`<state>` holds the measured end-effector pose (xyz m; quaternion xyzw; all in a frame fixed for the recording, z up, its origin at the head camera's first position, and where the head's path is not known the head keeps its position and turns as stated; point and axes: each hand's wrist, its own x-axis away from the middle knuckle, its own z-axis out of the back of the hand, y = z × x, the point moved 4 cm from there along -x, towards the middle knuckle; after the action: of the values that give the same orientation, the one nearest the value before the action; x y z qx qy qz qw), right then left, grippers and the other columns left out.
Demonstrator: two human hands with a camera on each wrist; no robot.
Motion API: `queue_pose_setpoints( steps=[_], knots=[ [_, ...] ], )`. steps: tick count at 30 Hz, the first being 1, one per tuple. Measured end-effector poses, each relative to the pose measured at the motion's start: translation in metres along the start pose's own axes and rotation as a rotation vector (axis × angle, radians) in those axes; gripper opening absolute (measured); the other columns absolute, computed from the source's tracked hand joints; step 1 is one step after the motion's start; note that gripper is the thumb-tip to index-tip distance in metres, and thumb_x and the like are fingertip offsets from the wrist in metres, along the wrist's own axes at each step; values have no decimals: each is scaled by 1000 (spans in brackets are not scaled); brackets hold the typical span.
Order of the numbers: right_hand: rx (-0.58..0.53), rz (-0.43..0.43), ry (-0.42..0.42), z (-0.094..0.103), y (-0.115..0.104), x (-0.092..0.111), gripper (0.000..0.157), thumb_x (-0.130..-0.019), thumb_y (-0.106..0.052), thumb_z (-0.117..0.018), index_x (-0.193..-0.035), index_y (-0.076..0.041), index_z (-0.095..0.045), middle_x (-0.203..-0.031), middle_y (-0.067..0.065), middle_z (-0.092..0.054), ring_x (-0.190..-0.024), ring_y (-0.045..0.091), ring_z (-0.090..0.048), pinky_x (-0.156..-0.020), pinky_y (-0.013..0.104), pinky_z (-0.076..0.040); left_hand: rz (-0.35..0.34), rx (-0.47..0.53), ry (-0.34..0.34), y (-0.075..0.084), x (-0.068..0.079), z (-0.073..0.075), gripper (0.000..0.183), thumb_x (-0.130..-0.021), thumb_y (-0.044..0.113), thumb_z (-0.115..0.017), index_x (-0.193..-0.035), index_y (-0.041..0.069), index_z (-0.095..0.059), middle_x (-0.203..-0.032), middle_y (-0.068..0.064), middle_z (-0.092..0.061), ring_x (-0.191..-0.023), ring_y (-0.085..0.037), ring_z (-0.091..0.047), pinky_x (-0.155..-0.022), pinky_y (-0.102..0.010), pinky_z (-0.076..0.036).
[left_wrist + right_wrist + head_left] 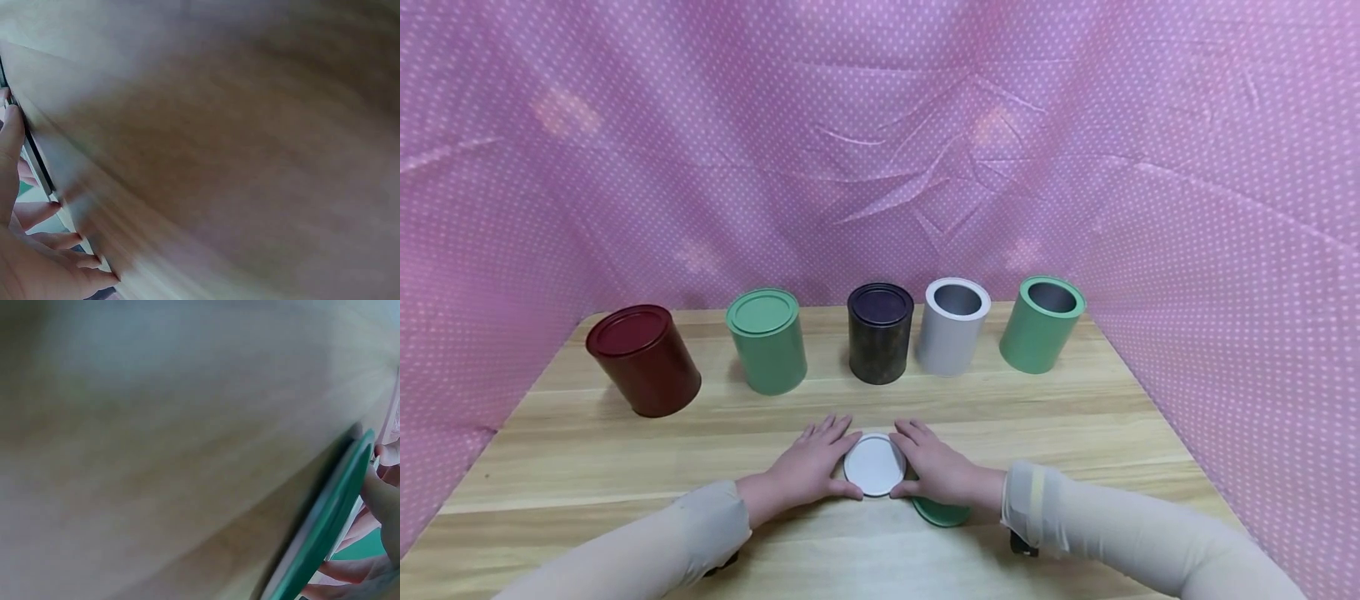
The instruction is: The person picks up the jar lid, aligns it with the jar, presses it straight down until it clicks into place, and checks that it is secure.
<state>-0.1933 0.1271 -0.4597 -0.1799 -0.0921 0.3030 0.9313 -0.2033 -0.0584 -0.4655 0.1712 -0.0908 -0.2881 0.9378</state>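
Observation:
A round white lid (875, 465) is at the front middle of the wooden table, between both hands. My left hand (805, 472) grips its left rim, thumb at the near edge and index finger at the far edge. On the opposite side my right hand (938, 472) holds the right rim in the same way. Partly under the right hand and wrist is a green lid (946, 512), whose thick rim also shows in the right wrist view. Most of the left hand's fingertips touch the tabletop in the left wrist view.
Along the back stand a dark red can (658, 367), a green can (771, 354) and a dark brown can (880, 342), all lidded. To their right are a white can (949, 342) and another green can (1037, 337), both uncovered. Pink dotted cloth (880, 167) surrounds the table.

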Motion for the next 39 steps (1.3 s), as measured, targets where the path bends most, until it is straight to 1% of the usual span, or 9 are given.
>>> queue_pose_setpoints(
  steps=[10,14,18,22,24,27,31,35,39],
  knots=[
    [-42,-7,-11,3,4,-3,74,-82,-35,-77,-137,5,-47,-149,25,-38,-140,46,-29,-113,55,-31,8,19,5,0,-4,2,88,-74,58,-74,-139,4,-50,-152,-22,-36,-142,-45,-28,-112,-62,-26],
    [-72,-4,6,6,5,-4,74,-83,-32,-77,-138,6,-45,-149,26,-37,-139,46,-30,-113,55,-31,18,47,14,0,-5,6,89,-74,56,-75,-140,3,-50,-151,-23,-38,-141,-46,-30,-112,-61,-27],
    [-130,-6,30,13,5,-4,75,-82,-29,-77,-138,8,-43,-148,29,-37,-138,44,-35,-112,54,-32,44,78,12,0,-7,11,88,-75,53,-76,-142,4,-48,-149,-22,-41,-140,-45,-32,-111,-61,-30],
    [-179,-10,39,19,7,-5,76,-82,-28,-78,-140,7,-42,-149,29,-35,-137,43,-36,-112,54,-33,32,96,36,2,-9,17,87,-75,51,-76,-142,4,-47,-148,-19,-44,-139,-43,-35,-108,-59,-35],
    [-205,-10,44,21,9,-5,77,-83,-29,-77,-142,5,-41,-150,28,-34,-138,43,-35,-112,54,-33,16,108,54,3,-9,20,87,-75,49,-77,-142,3,-47,-148,-19,-44,-139,-43,-35,-108,-58,-35],
    [-247,2,61,25,12,-4,78,-83,-28,-77,-143,5,-40,-150,29,-34,-137,43,-36,-111,56,-33,10,135,74,4,-10,24,86,-75,47,-77,-143,3,-46,-149,-19,-43,-140,-41,-35,-110,-58,-34],
    [-294,30,100,33,14,-3,75,-83,-25,-77,-142,4,-40,-147,27,-39,-135,43,-39,-110,56,-35,-8,157,111,6,-12,32,85,-75,44,-78,-143,4,-47,-148,-20,-43,-140,-41,-35,-111,-57,-32],
    [-306,73,156,38,17,-1,74,-83,-23,-77,-142,2,-41,-143,23,-45,-133,40,-43,-109,56,-36,-36,181,155,9,-16,40,80,-74,40,-81,-141,8,-50,-145,-18,-48,-139,-41,-36,-110,-58,-33],
    [-314,90,186,41,20,2,73,-83,-24,-77,-142,0,-41,-142,22,-48,-133,39,-44,-108,57,-37,-45,205,160,12,-19,44,77,-74,40,-81,-141,14,-51,-145,-12,-50,-140,-39,-35,-110,-58,-33]
  ],
)
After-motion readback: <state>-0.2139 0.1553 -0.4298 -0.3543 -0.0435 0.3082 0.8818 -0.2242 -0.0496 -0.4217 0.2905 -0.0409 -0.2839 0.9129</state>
